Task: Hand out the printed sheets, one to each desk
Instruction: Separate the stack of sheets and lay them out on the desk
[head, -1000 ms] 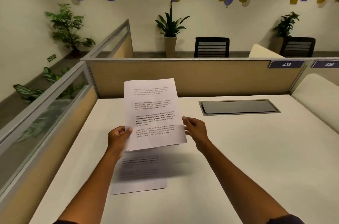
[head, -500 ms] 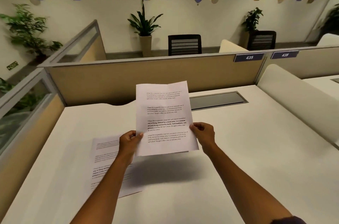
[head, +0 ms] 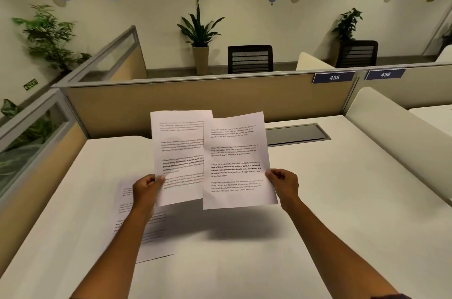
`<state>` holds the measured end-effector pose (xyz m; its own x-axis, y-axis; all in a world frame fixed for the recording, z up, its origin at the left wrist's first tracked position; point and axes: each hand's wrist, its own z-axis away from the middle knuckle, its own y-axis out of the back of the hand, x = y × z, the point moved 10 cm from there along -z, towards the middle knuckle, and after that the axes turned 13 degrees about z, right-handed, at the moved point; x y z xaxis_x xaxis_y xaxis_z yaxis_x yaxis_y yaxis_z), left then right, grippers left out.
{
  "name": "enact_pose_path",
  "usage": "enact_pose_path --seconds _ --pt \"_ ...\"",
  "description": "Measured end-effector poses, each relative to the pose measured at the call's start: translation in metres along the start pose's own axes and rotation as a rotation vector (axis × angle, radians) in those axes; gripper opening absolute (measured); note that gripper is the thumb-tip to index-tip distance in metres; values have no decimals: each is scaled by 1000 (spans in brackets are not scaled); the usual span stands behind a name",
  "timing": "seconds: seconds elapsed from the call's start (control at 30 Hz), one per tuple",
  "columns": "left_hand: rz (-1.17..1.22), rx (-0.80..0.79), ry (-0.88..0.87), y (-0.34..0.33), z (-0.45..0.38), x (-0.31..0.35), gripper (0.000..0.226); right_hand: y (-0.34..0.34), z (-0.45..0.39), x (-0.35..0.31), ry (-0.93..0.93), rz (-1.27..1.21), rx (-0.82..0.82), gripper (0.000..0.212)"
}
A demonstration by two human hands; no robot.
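The desk (head: 318, 201) is walled by partitions behind and left, with bare white top open to the right. Both arms reach forward. The left hand (head: 146, 187) pinches one sheet (head: 178, 152); the right hand (head: 283, 183) pinches another (head: 237, 159) overlapping it. A third sheet (head: 137, 232) lies flat on the desk beneath the left arm.

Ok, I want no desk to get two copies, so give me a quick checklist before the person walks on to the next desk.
1. This desk has its copy: ok, one sheet on the desk lies flat, partly under the left arm.
2. Held sheets separated: ok, they overlap only at the inner edges.
3. Left hand grips the left sheet: ok.
4. Right hand grips the right sheet: ok.
5. Each held sheet is single: cannot tell.
6. Desk 436 already served: cannot tell, mostly out of view.
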<state>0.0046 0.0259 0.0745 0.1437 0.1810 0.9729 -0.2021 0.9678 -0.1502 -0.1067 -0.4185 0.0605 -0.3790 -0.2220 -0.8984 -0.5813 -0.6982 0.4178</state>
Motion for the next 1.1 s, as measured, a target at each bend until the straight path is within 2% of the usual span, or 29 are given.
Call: enact_pose_path --seconds 0.33,0.53,0.93,1.1 --pt "75 179 -51 84 1 21 10 -9 -5 31 -19 65 -62 16" --pt "114 249 -72 118 9 29 2 -19 0 55 -56 150 -108 20" --pt "137 297 -33 135 21 28 14 -30 13 84 -69 403 -151 13" --pt "149 268 -26 127 22 29 14 -29 20 84 -77 468 -126 25"
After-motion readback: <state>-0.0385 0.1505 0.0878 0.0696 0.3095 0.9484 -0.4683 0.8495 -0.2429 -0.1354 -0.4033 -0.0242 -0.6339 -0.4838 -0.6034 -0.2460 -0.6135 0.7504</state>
